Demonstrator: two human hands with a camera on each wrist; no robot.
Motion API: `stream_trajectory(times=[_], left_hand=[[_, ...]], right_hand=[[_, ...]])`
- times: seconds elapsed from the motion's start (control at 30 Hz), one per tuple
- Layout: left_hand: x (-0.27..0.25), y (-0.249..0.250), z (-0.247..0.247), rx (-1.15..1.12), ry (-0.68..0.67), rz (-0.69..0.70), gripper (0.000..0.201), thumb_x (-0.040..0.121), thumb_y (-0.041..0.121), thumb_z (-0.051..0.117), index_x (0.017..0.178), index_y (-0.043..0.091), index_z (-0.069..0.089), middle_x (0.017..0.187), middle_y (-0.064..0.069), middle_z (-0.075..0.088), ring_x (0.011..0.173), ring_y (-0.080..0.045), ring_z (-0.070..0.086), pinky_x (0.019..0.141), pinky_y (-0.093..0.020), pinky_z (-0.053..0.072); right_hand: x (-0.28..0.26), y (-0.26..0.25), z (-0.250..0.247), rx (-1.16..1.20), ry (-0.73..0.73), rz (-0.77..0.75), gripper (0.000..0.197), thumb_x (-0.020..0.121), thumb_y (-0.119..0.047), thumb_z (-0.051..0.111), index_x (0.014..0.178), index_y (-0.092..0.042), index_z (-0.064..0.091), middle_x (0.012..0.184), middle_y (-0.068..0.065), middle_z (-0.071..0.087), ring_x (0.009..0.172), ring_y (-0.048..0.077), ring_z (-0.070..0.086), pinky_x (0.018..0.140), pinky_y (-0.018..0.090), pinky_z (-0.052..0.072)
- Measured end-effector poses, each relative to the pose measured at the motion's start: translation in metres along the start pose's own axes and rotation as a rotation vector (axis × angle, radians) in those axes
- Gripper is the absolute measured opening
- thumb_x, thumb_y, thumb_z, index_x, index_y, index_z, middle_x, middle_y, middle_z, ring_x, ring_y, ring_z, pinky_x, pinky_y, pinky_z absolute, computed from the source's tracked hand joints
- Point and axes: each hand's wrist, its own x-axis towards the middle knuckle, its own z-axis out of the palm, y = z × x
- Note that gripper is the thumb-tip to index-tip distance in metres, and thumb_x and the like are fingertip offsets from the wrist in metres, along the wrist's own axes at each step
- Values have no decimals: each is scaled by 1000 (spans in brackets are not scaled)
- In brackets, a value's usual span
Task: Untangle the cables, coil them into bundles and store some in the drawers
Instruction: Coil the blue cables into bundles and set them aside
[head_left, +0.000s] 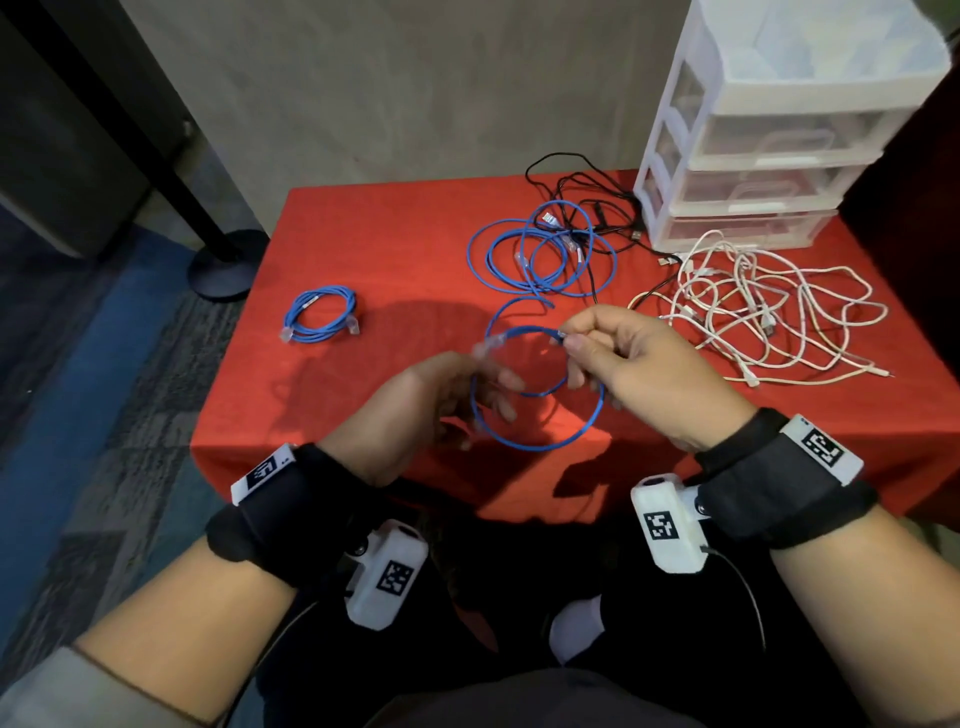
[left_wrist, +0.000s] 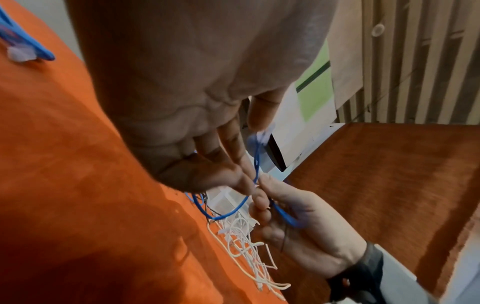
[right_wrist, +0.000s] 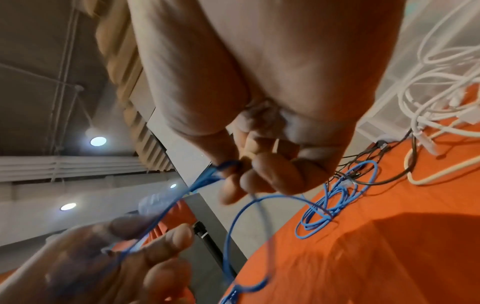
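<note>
A blue network cable (head_left: 540, 442) hangs in loops between both hands above the front of the red table (head_left: 389, 239). My right hand (head_left: 569, 340) pinches it near one end between thumb and forefinger, shown close up in the right wrist view (right_wrist: 233, 170). My left hand (head_left: 493, 384), blurred, holds the opposite side of the loops, fingers curled round the cable (right_wrist: 233, 222) near its clear plug (head_left: 488, 347). A finished blue bundle (head_left: 319, 314) lies on the left of the table. More loose blue cables (head_left: 540, 254) lie beyond the hands.
A white plastic drawer unit (head_left: 769, 135) with its drawers shut stands at the back right. Tangled white cables (head_left: 769, 306) spread in front of it, and black cables (head_left: 587, 192) lie to its left. A dark stand base (head_left: 228, 265) is on the floor left of the table.
</note>
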Motion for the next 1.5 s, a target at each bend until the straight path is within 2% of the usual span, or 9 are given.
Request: stream_trajectory(times=[0.27, 0.43, 0.53, 0.63, 0.9, 1.1, 1.27, 1.37, 1.5], left_hand=[[5, 23, -1, -167, -89, -123, 70, 100, 60, 29, 104, 6, 73, 81, -10, 68, 71, -14, 63, 67, -32, 47], [6, 21, 10, 182, -39, 27, 35, 108, 29, 42, 93, 12, 68, 72, -1, 48, 69, -9, 46, 71, -32, 54], [5, 25, 7, 187, -24, 55, 31, 109, 23, 41, 89, 13, 63, 69, 3, 42, 66, -6, 43, 72, -31, 50], [2, 27, 2, 188, -57, 51, 32, 108, 25, 41, 85, 14, 59, 64, 4, 36, 61, -9, 38, 71, -29, 48], [0, 22, -24, 23, 64, 89, 31, 109, 30, 39, 85, 15, 53, 62, 8, 35, 60, -7, 38, 74, -31, 52], [9, 5, -11, -77, 197, 126, 33, 110, 32, 38, 85, 18, 54, 60, 9, 37, 59, -7, 42, 68, -29, 49], [20, -12, 19, -154, 465, 137, 33, 110, 35, 38, 84, 22, 54, 77, 8, 57, 76, -6, 55, 68, -31, 51], [22, -8, 28, -381, 459, 103, 32, 111, 34, 35, 90, 19, 54, 78, 5, 68, 73, -11, 69, 65, -34, 59], [28, -8, 27, -319, 558, 201, 35, 111, 33, 32, 85, 18, 50, 66, 3, 51, 55, -10, 48, 65, -34, 51]], right_hand=[[-2, -5, 0, -175, -188, -74, 7, 101, -17, 62, 98, -19, 67, 73, -1, 75, 62, 32, 55, 63, 42, 43], [0, -14, -3, -160, -295, -57, 18, 99, -19, 52, 100, -17, 69, 79, 9, 76, 72, 44, 62, 70, 57, 47], [3, -14, -12, -99, -360, 70, 23, 99, -5, 47, 103, -10, 69, 81, 15, 76, 69, 30, 55, 65, 51, 39], [0, -13, -16, -212, -412, 9, 20, 104, -22, 57, 91, -11, 67, 63, 9, 68, 60, 21, 52, 63, 40, 39], [10, -4, -37, -281, -40, -90, 35, 97, -44, 66, 74, -18, 70, 62, 8, 39, 61, 16, 35, 61, 33, 28], [6, 6, -14, -144, -109, 29, 32, 103, -31, 58, 84, -7, 69, 69, 13, 67, 58, 28, 66, 60, 35, 50], [-1, 9, 24, 193, 39, 49, 23, 106, -13, 51, 90, -5, 64, 73, 17, 68, 61, 24, 68, 57, 30, 53], [-5, 8, 39, 339, 10, 74, 22, 107, -10, 49, 94, 2, 62, 78, 18, 69, 64, 24, 70, 59, 29, 56], [-13, 3, 47, 376, -113, 109, 30, 107, -13, 47, 107, 15, 57, 78, 11, 71, 68, 24, 69, 62, 30, 55]])
